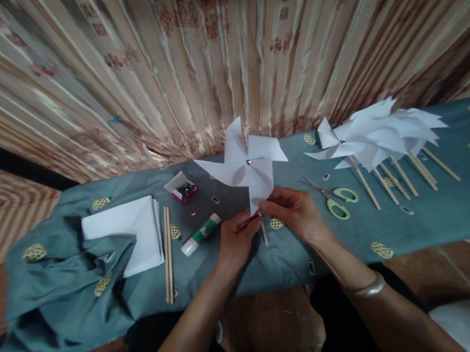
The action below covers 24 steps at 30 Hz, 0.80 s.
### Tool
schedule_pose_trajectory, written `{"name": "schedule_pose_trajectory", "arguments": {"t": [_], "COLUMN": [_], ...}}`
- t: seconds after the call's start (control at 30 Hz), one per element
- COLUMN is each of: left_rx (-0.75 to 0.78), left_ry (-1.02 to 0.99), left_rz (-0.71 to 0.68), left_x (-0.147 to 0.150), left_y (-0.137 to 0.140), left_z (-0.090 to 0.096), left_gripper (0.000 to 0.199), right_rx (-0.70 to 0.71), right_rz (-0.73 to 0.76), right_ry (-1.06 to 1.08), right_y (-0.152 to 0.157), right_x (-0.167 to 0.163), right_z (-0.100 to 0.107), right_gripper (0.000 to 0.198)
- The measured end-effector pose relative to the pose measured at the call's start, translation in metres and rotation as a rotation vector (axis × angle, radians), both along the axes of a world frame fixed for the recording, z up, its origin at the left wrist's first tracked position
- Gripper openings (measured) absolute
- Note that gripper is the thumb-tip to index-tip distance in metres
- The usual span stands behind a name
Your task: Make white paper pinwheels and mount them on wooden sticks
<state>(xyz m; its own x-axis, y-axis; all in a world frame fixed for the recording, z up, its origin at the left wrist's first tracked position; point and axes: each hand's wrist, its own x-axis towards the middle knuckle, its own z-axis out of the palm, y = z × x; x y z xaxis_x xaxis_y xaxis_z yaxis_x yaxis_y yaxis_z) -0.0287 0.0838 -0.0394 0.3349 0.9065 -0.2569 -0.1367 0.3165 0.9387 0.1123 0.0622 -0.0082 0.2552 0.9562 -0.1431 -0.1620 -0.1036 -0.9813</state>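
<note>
White paper pinwheel (256, 170), right in the middle of the cloth-covered table (278, 271), and both hands are on it! Right hand (299, 213) pinches the lower blade's tip, left hand (237, 237) grips right beside it, the pinwheel's stick (265, 236) showing below. Left, glue stick (202, 234), open red-and-white box (183, 187), wooden sticks (169, 253), paper stack (150, 244). Right, scissors (329, 192), then more pinwheels (385, 134), overlapping!

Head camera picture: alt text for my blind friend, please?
Two hands hold a white paper pinwheel over a cloth-covered table. Scissors and more pinwheels lie to the right; a glue stick, wooden sticks and paper, left.
</note>
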Motion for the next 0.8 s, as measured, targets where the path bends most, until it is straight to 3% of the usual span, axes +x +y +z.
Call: {"name": "schedule_pose_trajectory", "arguments": {"t": [0.1,0.23,0.37,0.53,0.8], "left_rx": [0.001,-0.013,0.023,0.053,0.063], "left_ry": [0.024,0.024,0.029,0.059,0.057], "left_rz": [0.009,0.003,-0.048,-0.069,-0.029], "left_x": [-0.002,-0.002,-0.002,-0.002,-0.002], "left_y": [0.0,-0.001,-0.003,-0.003,0.002], "left_z": [-0.001,-0.003,-0.004,-0.004,-0.002], "left_gripper": [0.025,0.027,0.027,0.027,0.026], "right_rx": [0.031,0.16,0.246,0.258,0.152], "right_rz": [-0.107,-0.359,-0.428,-0.359,-0.311], "right_ry": [-0.219,-0.482,-0.645,-0.546,-0.338], "right_y": [-0.002,-0.001,0.003,0.008,0.004], "right_x": [0.012,0.04,0.062,0.071,0.057], "right_z": [0.001,0.002,0.0,-0.005,0.0], "right_gripper": [0.033,0.024,0.043,0.043,0.031]}}
